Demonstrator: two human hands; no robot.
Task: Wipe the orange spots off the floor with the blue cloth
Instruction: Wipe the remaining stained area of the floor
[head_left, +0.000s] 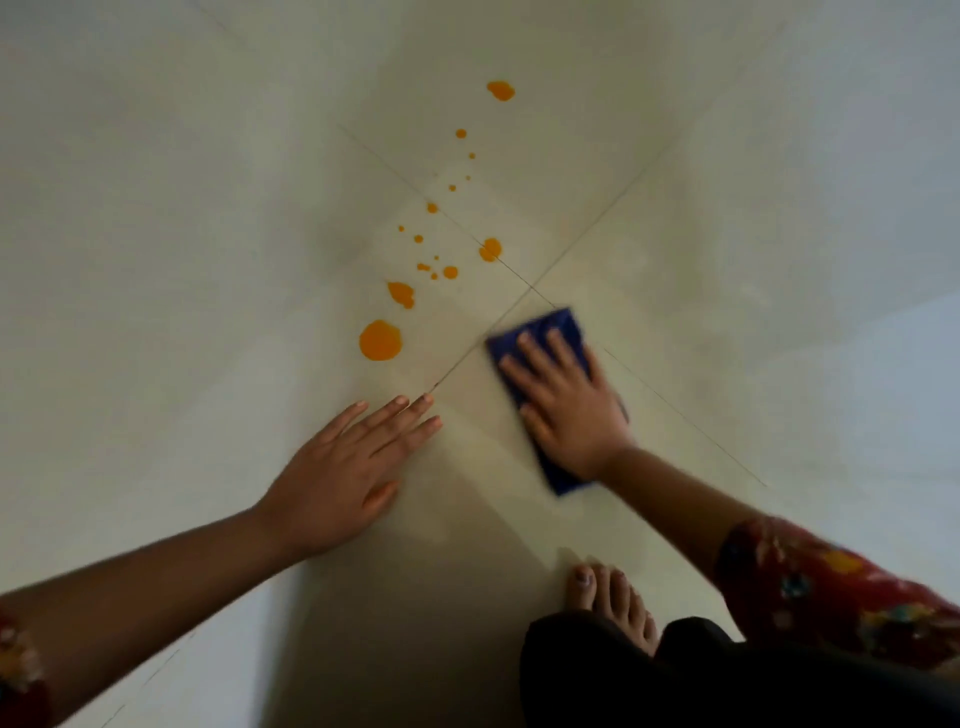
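- My right hand (563, 402) lies flat, palm down and fingers spread, on the blue cloth (543, 364), pressing it to the floor (208, 208) rather than gripping it.
- The cloth looks folded into a long dark-blue pad; one end shows beyond my fingertips and the other pokes out beside my wrist. Its edges are blurred.
- It sits just near of the point where the tile joints cross, to the right of the spill and not touching any of it.
- My left hand (345, 470) is empty, opened flat with fingers extended and close together, palm toward the tile; whether it bears weight I cannot tell.
- Its fingertips point toward the cloth and stop just short of it, near the big round orange spot (380, 341).
- Both forearms are bare and reach forward from the bottom corners; a red patterned sleeve (831, 587) covers my right upper arm.
- My bare foot (613, 597) rests on the tile below the right hand, with dark clothing (727, 675) over the leg.
- The orange spots (447, 234) run in a scattered line away from me: the largest blob nearest, a teardrop-shaped one (401, 293) beyond it, many small drops further on, one medium spot (490, 249) lying on a joint, and a last one (501, 90) farthest off.
- The floor is pale glossy tile with thin dark joints.
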